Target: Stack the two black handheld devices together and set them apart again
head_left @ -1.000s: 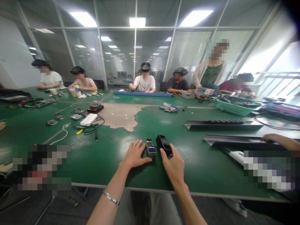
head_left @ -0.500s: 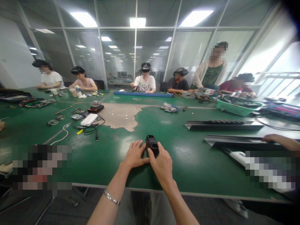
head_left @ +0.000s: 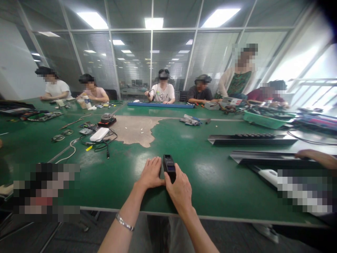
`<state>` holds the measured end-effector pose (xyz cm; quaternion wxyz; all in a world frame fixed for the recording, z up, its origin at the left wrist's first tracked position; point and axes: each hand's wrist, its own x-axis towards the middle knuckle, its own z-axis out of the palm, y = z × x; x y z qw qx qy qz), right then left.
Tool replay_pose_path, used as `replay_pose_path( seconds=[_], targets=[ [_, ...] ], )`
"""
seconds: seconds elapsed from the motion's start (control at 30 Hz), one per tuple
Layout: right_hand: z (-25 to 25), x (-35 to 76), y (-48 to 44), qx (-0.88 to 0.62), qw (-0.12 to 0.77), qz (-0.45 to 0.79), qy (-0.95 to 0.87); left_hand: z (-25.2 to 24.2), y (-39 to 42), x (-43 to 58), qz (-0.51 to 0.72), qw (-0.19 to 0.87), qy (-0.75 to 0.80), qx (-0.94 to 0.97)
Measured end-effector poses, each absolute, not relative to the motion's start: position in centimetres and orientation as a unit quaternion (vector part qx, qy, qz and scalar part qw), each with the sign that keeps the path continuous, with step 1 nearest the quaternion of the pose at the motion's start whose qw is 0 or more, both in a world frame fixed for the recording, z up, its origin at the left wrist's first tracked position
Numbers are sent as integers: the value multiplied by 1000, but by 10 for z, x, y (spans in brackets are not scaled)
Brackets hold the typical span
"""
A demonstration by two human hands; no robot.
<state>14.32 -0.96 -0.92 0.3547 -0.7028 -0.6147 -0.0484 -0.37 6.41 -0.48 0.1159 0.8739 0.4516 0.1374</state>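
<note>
A small black box-shaped device (head_left: pixel 169 166) stands or leans on the green table in front of me, with a row of small markings and a dark panel on its face; its exact kind I cannot make out. Around its near end my right hand (head_left: pixel 181 184) is closed, the thumb on the left side and the fingers on the right. My left hand (head_left: pixel 151 174) lies on the table just left of the device, fingers stretched out and holding nothing. Its thumb reaches toward my right thumb.
To the left lie a white adapter (head_left: pixel 99 134) with black cables, glasses (head_left: pixel 62 135) and a black-and-red part (head_left: pixel 107 120). Black metal rails (head_left: pixel 252 140) and a green basket (head_left: pixel 267 120) are on the right. A co-worker's hand (head_left: pixel 313 155) rests on the nearer rail. Several people sit opposite.
The device has shifted slightly left and toward me, and is turned straighter in my right hand. My left fingers have drawn closer together.
</note>
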Motion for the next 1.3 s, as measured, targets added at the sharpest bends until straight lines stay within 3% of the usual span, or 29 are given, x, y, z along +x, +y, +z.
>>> replay_pose_path(
  seconds=[0.5, 0.8, 1.3],
  targets=[
    [-5, 146, -11, -707, 330, -84, -620, -1, 62, -4, 123, 101, 452, 878],
    [-11, 147, -8, -700, 380, -77, -599, -2, 63, -3, 122, 110, 455, 875],
    [-13, 148, -11, -698, 374, -73, -606, 0, 62, -3, 125, 112, 457, 874]
  ],
)
